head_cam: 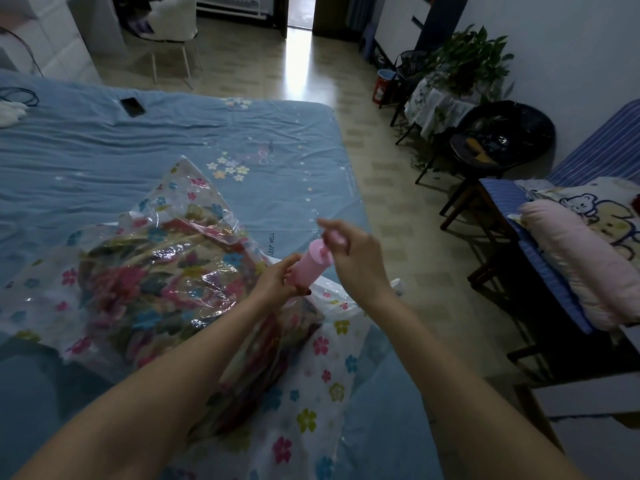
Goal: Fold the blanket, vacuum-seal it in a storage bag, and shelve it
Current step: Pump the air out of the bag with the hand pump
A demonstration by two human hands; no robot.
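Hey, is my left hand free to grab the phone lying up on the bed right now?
Probably not. The left hand grips the pink pump on the storage bag, and the phone lies far across the bed. Nothing blocks the way.

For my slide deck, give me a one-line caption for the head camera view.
Left hand steadies a pink pump on the bagged blanket while right hand grips its handle.

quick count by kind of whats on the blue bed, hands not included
storage bag: 1
blanket (folded inside the bag): 1
pink hand pump (left hand holds the barrel, right hand the handle): 1
phone: 1
white cloth at the far left edge: 1
dark cable: 1
total: 6
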